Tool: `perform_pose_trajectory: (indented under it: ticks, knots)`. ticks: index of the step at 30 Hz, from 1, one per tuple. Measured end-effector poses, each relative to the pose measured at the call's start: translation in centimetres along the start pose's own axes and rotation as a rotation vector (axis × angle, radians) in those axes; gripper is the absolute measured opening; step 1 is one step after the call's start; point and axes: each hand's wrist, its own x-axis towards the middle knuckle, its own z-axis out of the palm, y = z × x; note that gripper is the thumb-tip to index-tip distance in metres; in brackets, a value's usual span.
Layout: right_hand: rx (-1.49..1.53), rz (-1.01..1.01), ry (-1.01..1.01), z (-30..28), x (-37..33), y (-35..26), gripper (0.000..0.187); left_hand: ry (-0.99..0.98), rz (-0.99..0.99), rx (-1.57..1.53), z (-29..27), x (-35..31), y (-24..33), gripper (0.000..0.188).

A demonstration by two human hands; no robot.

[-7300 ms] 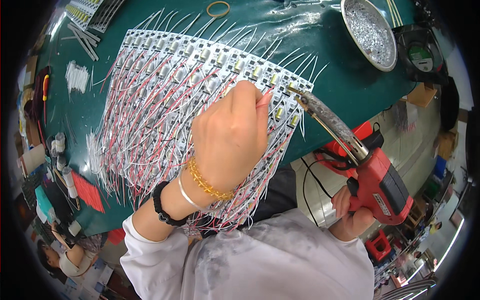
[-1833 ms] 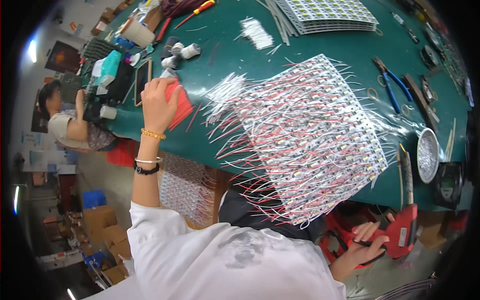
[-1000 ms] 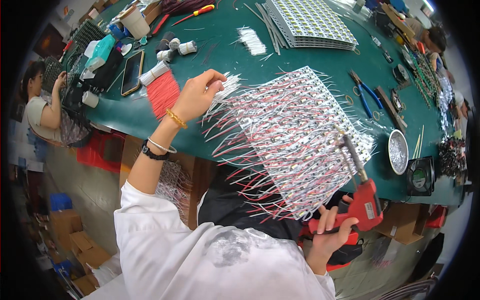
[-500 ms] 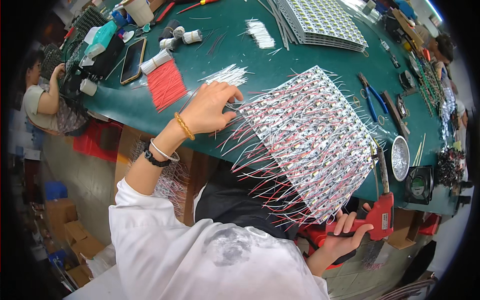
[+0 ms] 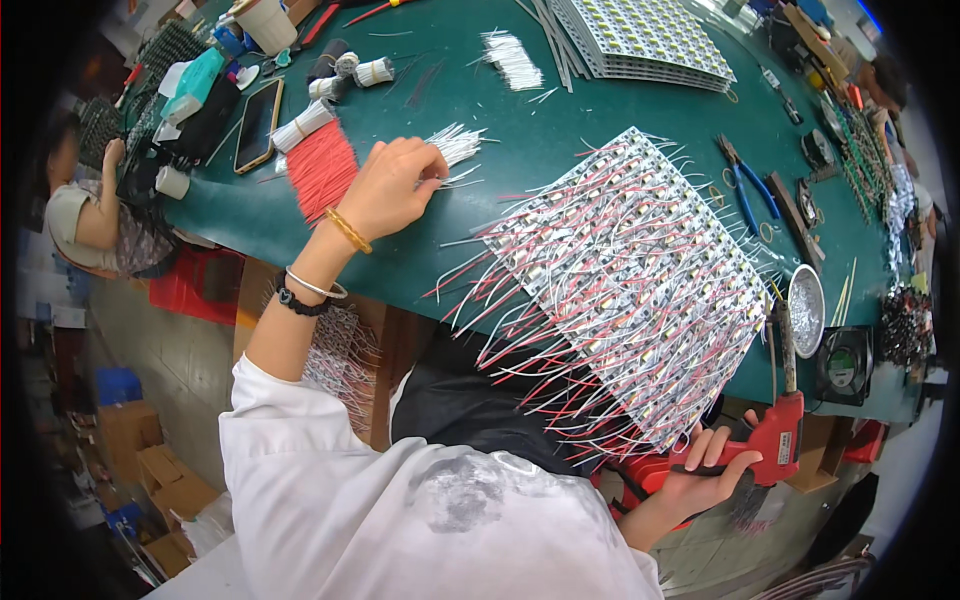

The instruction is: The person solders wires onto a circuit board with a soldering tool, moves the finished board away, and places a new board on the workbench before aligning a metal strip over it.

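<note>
My left hand (image 5: 390,185) reaches over the table between a bundle of red wires (image 5: 322,168) and a loose pile of short white wires (image 5: 458,143). Its thumb and forefinger are pinched beside the pile; whatever is between the fingertips is too small to make out. My right hand (image 5: 705,475) is wrapped round the handle of a red soldering gun (image 5: 778,440), its metal barrel pointing up beside the panel's right corner. Between my hands, a panel of small circuit boards (image 5: 630,290) bristles with red and white wires, its near part overhanging the table edge.
Blue-handled pliers (image 5: 745,185), a silver bowl (image 5: 806,310) and a small black fan (image 5: 845,365) are on the right. Stacked panels (image 5: 650,45) stand at the back. A phone (image 5: 259,123) and wire rolls (image 5: 375,72) lie left. A person (image 5: 95,200) sits at far left.
My left hand has moved left and slightly away from the panel edge to the white wire pile. My right hand and the soldering gun have shifted slightly right.
</note>
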Motion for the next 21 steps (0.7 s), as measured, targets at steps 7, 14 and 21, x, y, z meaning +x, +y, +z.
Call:
perform_pose_trajectory:
  ticks: [7, 14, 21]
  knots:
    - [0.022, -0.005, 0.021, 0.9, -0.5, -0.2, 0.047, -0.042, -0.345, -0.612, 2.5, 2.1, 6.7, 0.026]
    - [0.138, 0.191, -0.030, -3.1, -1.9, 1.5, 0.022, -0.229, -0.493, -0.796, 5.0, 4.1, 8.5, 0.045]
    - [0.167, -0.479, -0.984, -6.1, 3.4, 4.1, 0.017, -0.324, -0.587, -0.794, 3.1, 5.5, 9.2, 0.047]
